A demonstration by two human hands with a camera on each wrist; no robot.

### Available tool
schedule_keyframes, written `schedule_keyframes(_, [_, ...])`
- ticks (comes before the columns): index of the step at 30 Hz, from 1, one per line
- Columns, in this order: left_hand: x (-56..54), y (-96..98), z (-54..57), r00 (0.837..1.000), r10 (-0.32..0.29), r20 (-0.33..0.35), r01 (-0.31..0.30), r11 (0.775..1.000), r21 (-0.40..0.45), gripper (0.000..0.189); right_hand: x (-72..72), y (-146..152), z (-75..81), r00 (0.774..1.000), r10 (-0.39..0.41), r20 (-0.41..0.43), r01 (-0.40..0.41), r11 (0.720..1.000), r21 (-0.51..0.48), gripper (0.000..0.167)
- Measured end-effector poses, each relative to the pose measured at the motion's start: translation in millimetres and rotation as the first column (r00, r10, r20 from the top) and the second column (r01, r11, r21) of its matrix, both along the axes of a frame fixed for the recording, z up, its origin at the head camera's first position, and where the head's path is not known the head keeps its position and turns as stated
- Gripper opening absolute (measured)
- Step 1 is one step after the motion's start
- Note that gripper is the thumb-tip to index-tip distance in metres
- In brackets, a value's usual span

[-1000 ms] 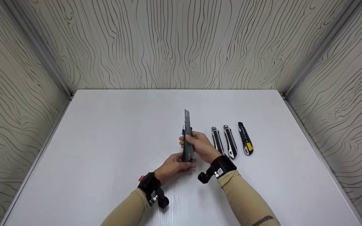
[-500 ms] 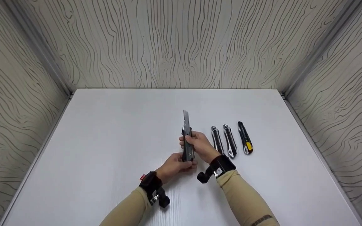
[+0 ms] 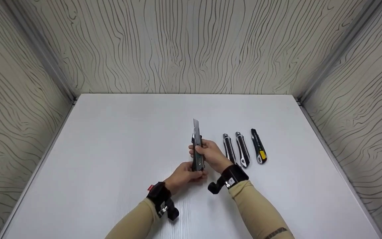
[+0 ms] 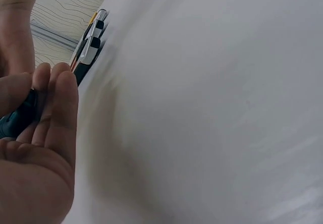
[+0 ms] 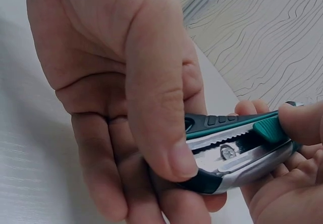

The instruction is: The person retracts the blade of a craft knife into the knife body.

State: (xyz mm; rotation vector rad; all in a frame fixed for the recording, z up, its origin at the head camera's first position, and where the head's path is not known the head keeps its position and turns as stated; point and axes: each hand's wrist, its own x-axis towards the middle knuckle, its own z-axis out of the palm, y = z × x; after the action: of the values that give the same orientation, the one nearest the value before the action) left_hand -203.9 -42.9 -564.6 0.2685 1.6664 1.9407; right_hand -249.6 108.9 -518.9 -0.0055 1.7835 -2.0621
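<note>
A green, black and silver utility knife (image 3: pixel 198 162) is held up at the middle of the head view, its blade (image 3: pixel 196 127) out and pointing away. My left hand (image 3: pixel 181 176) grips its tail end between thumb and fingers. Around the middle of the handle is my right hand (image 3: pixel 212 154). In the right wrist view, the right thumb (image 5: pixel 303 123) presses the ribbed green slider (image 5: pixel 270 129), and the left thumb (image 5: pixel 174 148) lies over the tail. Fingers hide most of the knife in the left wrist view, leaving the dark end of its handle (image 4: pixel 20 118).
Right of the hands, two silver-and-black utility knives (image 3: pixel 229 147) (image 3: pixel 243 149) lie side by side on the white table (image 3: pixel 111 139). Farther right lies a black one with a yellow part (image 3: pixel 259 146). Wood-patterned walls (image 3: pixel 191 46) enclose the back and both sides.
The blade has drawn back a little into the handle, as the right thumb slid toward the tail. Both hands otherwise stay nearly in place.
</note>
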Motion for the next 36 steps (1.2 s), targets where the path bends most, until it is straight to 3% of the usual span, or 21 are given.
schedule_keyframes(16, [0.0, -0.1, -0.1, 1.000, 0.018, -0.009, -0.019, 1.000, -0.023, 0.035, -0.9, 1.3, -0.8, 1.000, 0.023, 0.004, -0.023, 1.000, -0.009, 0.043])
schedule_keyframes(27, [1.1, 0.6, 0.3, 1.000, 0.011, -0.003, -0.011, 1.000, 0.015, 0.035, -2.6, 2.6, -3.8, 0.999, 0.038, 0.004, -0.038, 0.999, 0.026, 0.043])
schedule_keyframes(36, [-0.8, 0.4, -1.2, 1.000, 0.022, -0.010, -0.022, 1.000, 0.007, 0.035, -2.1, 2.5, -3.2, 0.999, 0.046, -0.010, -0.046, 0.999, -0.001, 0.045])
